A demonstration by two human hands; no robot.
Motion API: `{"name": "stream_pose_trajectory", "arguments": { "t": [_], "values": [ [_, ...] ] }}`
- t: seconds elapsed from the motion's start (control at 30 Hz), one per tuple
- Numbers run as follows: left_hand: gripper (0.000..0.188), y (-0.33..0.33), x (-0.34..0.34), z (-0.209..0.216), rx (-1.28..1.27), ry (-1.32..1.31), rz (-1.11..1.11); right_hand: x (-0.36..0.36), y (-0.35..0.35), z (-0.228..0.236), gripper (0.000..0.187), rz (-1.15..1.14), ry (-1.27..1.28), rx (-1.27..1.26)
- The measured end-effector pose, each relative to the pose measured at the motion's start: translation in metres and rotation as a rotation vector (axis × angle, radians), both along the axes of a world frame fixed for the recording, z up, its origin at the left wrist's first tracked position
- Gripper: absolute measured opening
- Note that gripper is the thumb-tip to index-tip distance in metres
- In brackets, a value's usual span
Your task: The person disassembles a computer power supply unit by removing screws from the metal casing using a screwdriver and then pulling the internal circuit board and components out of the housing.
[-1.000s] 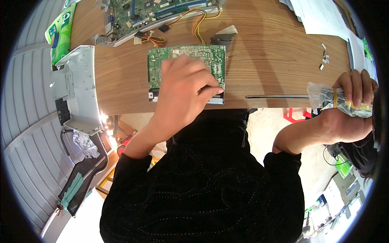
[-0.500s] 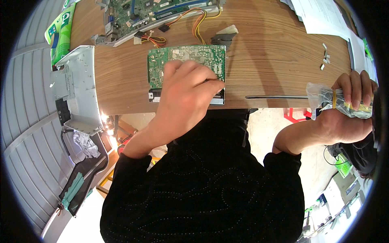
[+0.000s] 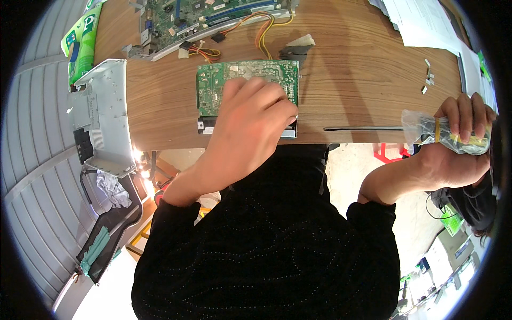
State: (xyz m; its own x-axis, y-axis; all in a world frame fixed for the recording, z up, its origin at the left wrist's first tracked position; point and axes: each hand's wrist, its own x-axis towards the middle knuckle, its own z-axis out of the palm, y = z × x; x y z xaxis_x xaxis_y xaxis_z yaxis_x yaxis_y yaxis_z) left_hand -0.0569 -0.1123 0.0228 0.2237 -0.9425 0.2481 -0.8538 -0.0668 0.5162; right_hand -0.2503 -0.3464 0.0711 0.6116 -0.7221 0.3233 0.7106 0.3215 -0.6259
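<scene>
A green circuit board (image 3: 213,88) in a metal frame lies near the table's front edge. My left hand (image 3: 250,114) rests over it from the front, its fingers bent and thumb drawn in near the board's right side. The fingertips are hidden under the hand, so whatever they pinch does not show. Out to the right, my right hand (image 3: 464,125) is wrapped around the handle of a long screwdriver (image 3: 368,128). Clear plastic, bound with a yellow band, covers that handle. The screwdriver's shaft points left along the table edge, apart from the board.
Behind the board are a motherboard in a metal tray (image 3: 176,50) and loose coloured cables (image 3: 261,40). A grey metal cover (image 3: 109,114) stands at the left, beside a green packet (image 3: 85,50). Papers (image 3: 421,24) and small white pieces (image 3: 428,80) lie to the right.
My left hand has shifted very slightly to the right over the board. The right hand keeps its hold on the screwdriver, almost unmoved.
</scene>
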Motion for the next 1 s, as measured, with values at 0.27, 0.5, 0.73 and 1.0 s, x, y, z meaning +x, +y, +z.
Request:
{"name": "stream_pose_trajectory", "arguments": {
  "t": [0.27,0.5,0.73,1.0],
  "values": [
    [0.009,0.006,-0.002,-0.004,-0.027,0.101,0.060,-0.001,0.001,-0.001,0.022,0.001,0.000,0.007],
    [0.012,0.003,-0.006,-0.010,-0.115,0.036,0.076,0.000,0.002,-0.002,0.023,0.029,0.003,0.005],
    [0.016,0.002,-0.011,-0.021,-0.166,0.036,0.163,-0.001,0.002,-0.003,0.023,0.026,0.014,0.003],
    [0.016,0.008,-0.011,-0.020,-0.135,0.055,0.186,0.001,0.001,-0.004,0.022,0.036,0.017,0.011]
  ]
}}
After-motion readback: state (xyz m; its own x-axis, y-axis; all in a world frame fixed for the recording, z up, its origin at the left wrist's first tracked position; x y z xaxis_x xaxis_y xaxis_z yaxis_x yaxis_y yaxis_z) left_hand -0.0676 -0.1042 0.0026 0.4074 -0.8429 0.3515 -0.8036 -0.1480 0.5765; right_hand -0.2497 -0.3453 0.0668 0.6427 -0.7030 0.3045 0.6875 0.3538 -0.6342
